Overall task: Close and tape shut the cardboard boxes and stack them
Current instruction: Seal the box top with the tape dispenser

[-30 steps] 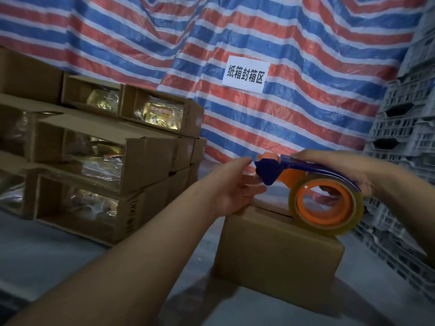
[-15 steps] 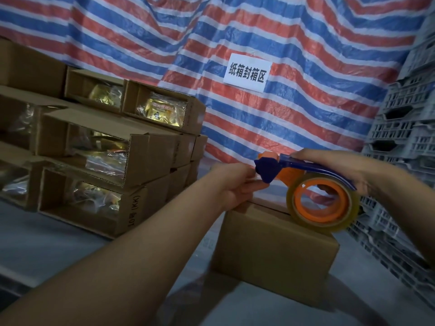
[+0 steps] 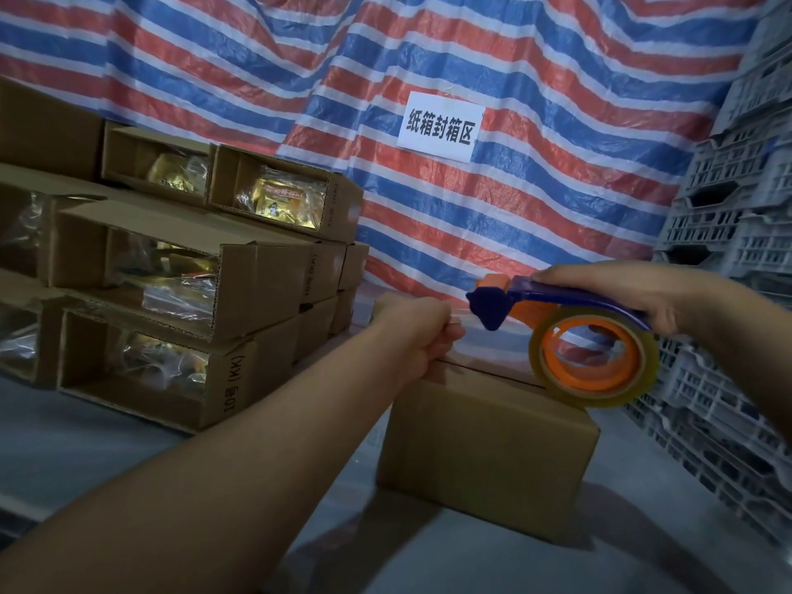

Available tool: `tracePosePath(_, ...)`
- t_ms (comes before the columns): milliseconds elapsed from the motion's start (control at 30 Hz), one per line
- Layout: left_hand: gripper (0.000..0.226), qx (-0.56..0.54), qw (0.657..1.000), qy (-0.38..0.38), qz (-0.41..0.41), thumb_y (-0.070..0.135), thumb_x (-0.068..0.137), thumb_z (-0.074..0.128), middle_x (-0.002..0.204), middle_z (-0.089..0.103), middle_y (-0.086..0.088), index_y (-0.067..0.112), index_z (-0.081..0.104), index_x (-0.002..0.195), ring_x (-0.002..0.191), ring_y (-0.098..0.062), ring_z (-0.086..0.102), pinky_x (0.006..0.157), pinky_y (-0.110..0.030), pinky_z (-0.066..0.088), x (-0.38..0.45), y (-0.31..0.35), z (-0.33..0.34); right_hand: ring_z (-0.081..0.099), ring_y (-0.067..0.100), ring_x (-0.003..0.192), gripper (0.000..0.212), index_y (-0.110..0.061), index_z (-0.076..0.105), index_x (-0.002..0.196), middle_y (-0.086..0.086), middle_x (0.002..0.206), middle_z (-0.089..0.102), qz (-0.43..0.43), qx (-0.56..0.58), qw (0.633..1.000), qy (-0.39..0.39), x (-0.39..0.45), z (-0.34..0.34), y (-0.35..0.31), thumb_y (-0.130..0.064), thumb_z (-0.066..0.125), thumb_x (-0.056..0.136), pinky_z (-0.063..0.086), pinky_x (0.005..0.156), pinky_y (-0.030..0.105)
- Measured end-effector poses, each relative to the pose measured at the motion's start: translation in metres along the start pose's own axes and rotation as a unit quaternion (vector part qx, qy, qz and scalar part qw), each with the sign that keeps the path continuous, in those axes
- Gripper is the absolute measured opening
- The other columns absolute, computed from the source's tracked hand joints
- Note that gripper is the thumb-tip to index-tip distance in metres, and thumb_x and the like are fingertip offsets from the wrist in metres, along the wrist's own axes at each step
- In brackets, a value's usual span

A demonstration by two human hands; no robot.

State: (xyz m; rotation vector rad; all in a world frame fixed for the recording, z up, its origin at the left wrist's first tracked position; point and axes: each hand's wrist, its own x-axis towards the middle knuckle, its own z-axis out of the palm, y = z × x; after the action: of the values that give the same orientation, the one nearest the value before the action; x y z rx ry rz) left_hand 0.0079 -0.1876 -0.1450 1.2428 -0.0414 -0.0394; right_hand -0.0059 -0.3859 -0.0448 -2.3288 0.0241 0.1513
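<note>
Closed brown box (image 3: 484, 456) sits on the grey bench, toward its right side, flaps down with the seam running across the top. Above its far top edge hangs the tape dispenser (image 3: 557, 319), blue frame, orange hub, a roll of clear tape (image 3: 593, 358) on it, the roll's lower rim just touching the box top at its right end. A thin clear strip stretches left from the blue nose. Over on the left of the bench, the stack of open boxes (image 3: 171, 285) lies on its sides, gold packets showing inside.
</note>
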Motion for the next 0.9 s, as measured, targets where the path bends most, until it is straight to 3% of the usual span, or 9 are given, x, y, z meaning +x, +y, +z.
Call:
tracePosePath(167,0.033,-0.149,0.988,0.040,-0.008,-0.008,0.094,0.041,0.079,0.048,-0.007,0.002,0.052,0.124,0.063,-0.012,0.047,0.069,-0.035,0.057,-0.003,-0.002,-0.002,0.065,0.022,0.054,0.069,-0.004,0.066,0.103,0.015,0.076,0.071,0.007,-0.005,1.000,0.003,-0.005,-0.018,0.011,-0.056,0.077,0.059,0.055,0.055,0.031)
tracePosePath(300,0.036,-0.218,0.974,0.065,-0.020,-0.012,0.089,0.042,0.077,0.050,-0.010,-0.001,0.053,0.122,0.052,-0.012,0.043,0.075,-0.037,0.059,-0.003,-0.004,-0.005,0.059,0.015,0.044,0.055,-0.005,0.064,0.099,0.009,0.063,0.067,0.002,-0.028,1.000,0.011,0.003,-0.008,0.010,-0.053,0.072,0.073,0.049,0.045,0.024)
tracePosePath(433,0.029,-0.102,0.993,0.063,-0.018,-0.005,0.092,0.048,0.075,0.050,-0.009,-0.002,0.053,0.120,0.056,-0.011,0.046,0.048,-0.029,0.058,-0.005,-0.001,-0.018,0.060,0.016,0.047,0.051,-0.004,0.062,0.104,0.010,0.067,0.068,0.009,-0.069,0.998,0.010,0.008,-0.002,0.006,-0.052,0.066,0.086,0.050,0.050,0.025)
tracePosePath(567,0.036,0.121,0.985,0.120,0.033,0.008,0.090,0.059,0.087,0.056,-0.007,0.005,0.055,0.125,0.063,-0.013,0.046,0.039,-0.021,0.041,0.007,-0.006,-0.047,0.060,0.011,0.047,0.046,-0.009,0.067,0.090,0.005,0.064,0.069,-0.012,-0.157,0.987,0.006,0.010,0.007,-0.006,-0.055,0.061,0.090,0.049,0.047,0.021)
tracePosePath(667,0.033,0.167,0.979,0.112,0.018,0.006,0.091,0.057,0.109,0.062,-0.017,0.005,0.055,0.125,0.063,-0.014,0.042,0.040,-0.021,0.038,0.009,-0.010,-0.060,0.064,0.009,0.053,0.048,-0.013,0.070,0.095,0.002,0.068,0.072,-0.027,-0.227,0.974,0.002,0.014,0.016,-0.017,-0.058,0.057,0.091,0.050,0.053,0.020)
tracePosePath(800,0.037,0.189,0.974,0.116,0.041,0.010,0.096,0.054,0.104,0.065,-0.009,0.008,0.049,0.132,0.063,-0.010,0.051,0.046,-0.023,0.041,0.011,-0.018,-0.062,0.068,0.009,0.057,0.049,-0.014,0.069,0.102,0.000,0.071,0.074,-0.016,-0.265,0.964,-0.009,0.019,0.020,-0.023,-0.060,0.055,0.092,0.051,0.053,0.019)
tracePosePath(900,0.039,0.185,0.975,0.116,0.044,0.011,0.096,0.054,0.110,0.065,-0.007,0.010,0.047,0.135,0.053,-0.003,0.050,0.041,-0.019,0.041,0.014,-0.022,-0.064,0.070,0.009,0.061,0.050,-0.016,0.069,0.108,0.002,0.077,0.076,-0.012,-0.264,0.964,-0.009,0.020,0.019,-0.023,-0.061,0.054,0.092,0.052,0.053,0.017)
